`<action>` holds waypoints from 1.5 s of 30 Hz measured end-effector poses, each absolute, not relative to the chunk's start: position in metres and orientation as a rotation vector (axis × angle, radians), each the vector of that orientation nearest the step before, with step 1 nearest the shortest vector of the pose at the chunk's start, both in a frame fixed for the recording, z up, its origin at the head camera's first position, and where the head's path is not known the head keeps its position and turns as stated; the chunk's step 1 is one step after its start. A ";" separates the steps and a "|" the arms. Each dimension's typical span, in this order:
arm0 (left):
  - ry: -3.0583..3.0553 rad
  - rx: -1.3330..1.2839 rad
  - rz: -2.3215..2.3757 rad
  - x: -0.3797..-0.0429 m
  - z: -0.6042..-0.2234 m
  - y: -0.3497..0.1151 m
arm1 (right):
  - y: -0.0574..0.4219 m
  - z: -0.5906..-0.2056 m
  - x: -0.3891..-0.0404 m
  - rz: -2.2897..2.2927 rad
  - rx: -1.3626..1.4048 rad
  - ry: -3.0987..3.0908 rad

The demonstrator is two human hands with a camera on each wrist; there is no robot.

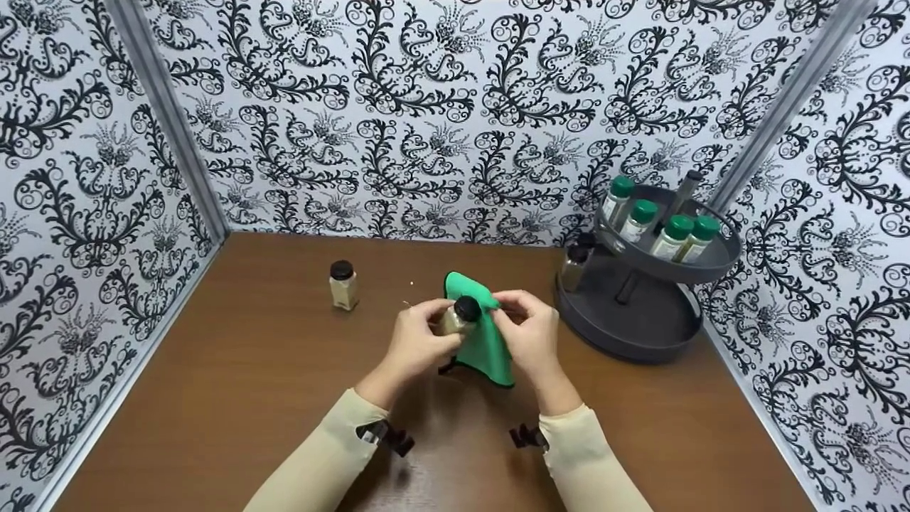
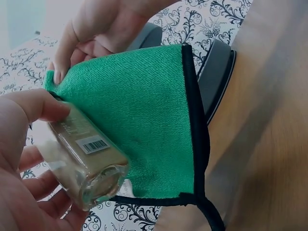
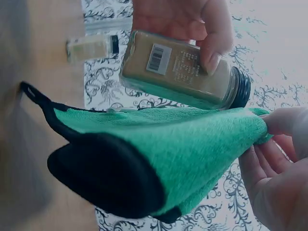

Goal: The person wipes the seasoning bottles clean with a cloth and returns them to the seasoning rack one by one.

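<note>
In my left hand (image 1: 421,340) I grip a square glass spice jar (image 3: 168,67) with a black lid, its barcode label (image 2: 93,144) facing the left wrist camera. The jar is filled with a tan powder and is tilted. My right hand (image 1: 530,331) pinches the upper edge of a green cloth (image 1: 483,348) with black trim. The cloth hangs down close beside the jar, and a black loop (image 3: 33,94) sticks out from one corner. In the right wrist view, the jar's lid is right by the cloth's edge near my right fingertips.
Another black-lidded spice jar (image 1: 344,286) stands on the brown table (image 1: 213,398) to the left. At the right is a dark two-tier round rack (image 1: 625,334); several green-capped jars (image 1: 641,220) sit on its top tier and a black-lidded jar (image 1: 574,269) on the lower one. Patterned walls surround the table.
</note>
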State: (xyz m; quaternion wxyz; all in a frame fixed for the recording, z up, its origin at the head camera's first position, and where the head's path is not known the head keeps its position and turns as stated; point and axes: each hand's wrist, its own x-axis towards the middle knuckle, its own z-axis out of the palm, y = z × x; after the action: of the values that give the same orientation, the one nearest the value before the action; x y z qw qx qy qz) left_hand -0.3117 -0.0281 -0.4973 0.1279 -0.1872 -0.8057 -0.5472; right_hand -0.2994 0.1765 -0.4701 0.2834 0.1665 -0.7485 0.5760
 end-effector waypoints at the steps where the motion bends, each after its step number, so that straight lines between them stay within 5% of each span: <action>1: -2.352 -0.551 -1.569 -0.312 -0.498 -0.028 | 0.177 -0.471 -0.300 1.488 0.464 -2.005; 32: -2.430 -0.569 -1.023 -0.310 -0.497 -0.028 | 0.167 -0.477 -0.297 0.793 0.692 -2.071; 45: -2.413 -0.571 -0.877 -0.306 -0.493 -0.033 | 0.179 -0.476 -0.302 1.345 0.573 -2.278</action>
State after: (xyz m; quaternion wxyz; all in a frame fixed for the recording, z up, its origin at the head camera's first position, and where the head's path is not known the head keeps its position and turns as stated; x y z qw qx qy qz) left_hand -0.3060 -0.0327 -0.4932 0.2529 -0.2101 -0.8876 -0.3225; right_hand -0.3025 0.1789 -0.4755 0.2158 0.2068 -0.8217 0.4853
